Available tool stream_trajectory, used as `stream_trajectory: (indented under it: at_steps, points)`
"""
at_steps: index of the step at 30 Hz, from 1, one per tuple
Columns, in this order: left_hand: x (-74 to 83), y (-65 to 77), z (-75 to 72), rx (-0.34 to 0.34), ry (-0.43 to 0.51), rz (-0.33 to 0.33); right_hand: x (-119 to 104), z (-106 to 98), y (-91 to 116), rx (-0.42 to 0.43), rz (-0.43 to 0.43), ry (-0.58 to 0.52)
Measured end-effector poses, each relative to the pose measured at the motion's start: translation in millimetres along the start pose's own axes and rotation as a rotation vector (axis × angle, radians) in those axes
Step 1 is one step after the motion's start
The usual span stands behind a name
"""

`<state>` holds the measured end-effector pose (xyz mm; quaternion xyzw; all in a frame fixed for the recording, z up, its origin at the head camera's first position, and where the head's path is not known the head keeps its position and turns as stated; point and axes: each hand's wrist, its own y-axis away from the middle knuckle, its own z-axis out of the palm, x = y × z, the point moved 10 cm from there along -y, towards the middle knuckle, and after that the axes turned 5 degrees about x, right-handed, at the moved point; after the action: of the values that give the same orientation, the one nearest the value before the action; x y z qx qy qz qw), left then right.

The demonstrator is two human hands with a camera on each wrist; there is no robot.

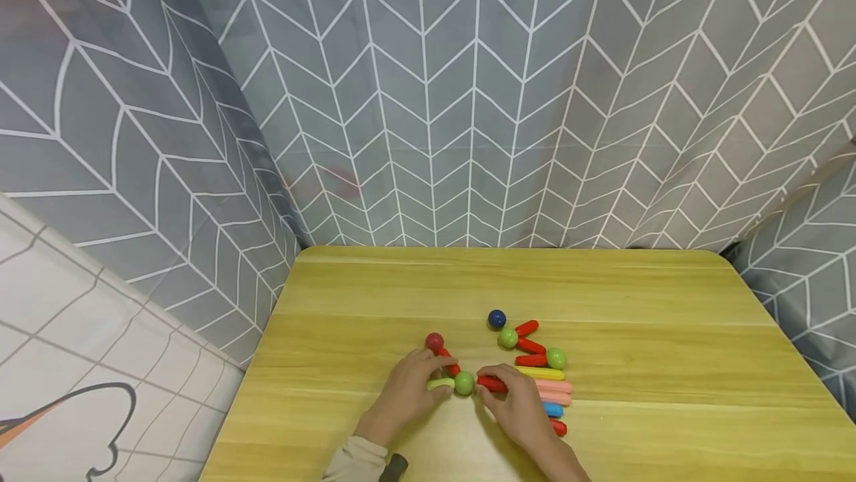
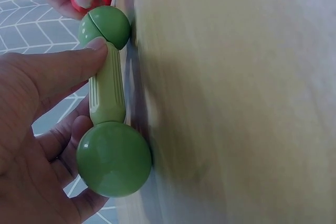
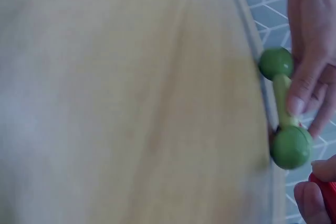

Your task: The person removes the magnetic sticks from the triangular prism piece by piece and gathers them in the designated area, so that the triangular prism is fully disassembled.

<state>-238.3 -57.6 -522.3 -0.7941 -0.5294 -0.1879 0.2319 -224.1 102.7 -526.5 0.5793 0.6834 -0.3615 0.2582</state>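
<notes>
My left hand [image 1: 406,393] pinches a light green ribbed rod [image 2: 107,87] between thumb and fingers. A green ball [image 2: 114,159] sits at the rod's near end, and another green ball [image 1: 464,383] at its far end. From that far ball a red rod [image 1: 449,362] leads up to a dark red ball [image 1: 435,342]. My right hand [image 1: 521,408] holds a second red rod [image 1: 492,384], its tip close to the far green ball. In the right wrist view a small gap shows between this red rod [image 3: 326,195] and the ball [image 3: 291,147].
Right of my hands lie loose rods: yellow [image 1: 540,373], pink [image 1: 555,387], blue [image 1: 553,409] and red [image 1: 559,428]. Behind them, red rods [image 1: 531,346] lie by green balls [image 1: 556,358] and a dark blue ball [image 1: 497,318]. A patterned curtain [image 1: 468,96] hangs behind the wooden table [image 1: 669,393].
</notes>
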Motion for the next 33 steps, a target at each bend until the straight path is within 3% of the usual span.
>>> stream_trajectory:
  at_steps: [5, 8, 13, 20, 27, 33]
  points:
    - [0.1, 0.0, 0.6, -0.013, 0.003, -0.006, 10.2, -16.8, 7.3, 0.003, 0.134, -0.137]
    - [0.9, -0.3, 0.2, -0.02, -0.002, -0.005, 12.9, -26.6, 16.7, -0.008, 0.174, -0.206]
    - [2.1, -0.8, -0.3, -0.026, 0.001, 0.002, 21.3, -44.8, 34.0, 0.016, 0.231, -0.226]
    - [1.6, 0.1, -1.3, -0.03, 0.012, 0.0, 57.2, -67.0, 65.5, 0.113, 0.518, -0.271]
    - [1.1, 0.4, -4.4, -0.021, 0.025, -0.007, 63.0, -69.7, 77.8, 0.076, 0.48, -0.208]
    - [0.7, -0.1, -1.4, -0.032, 0.019, -0.009, 81.2, -77.3, 88.1, 0.083, 0.619, -0.176]
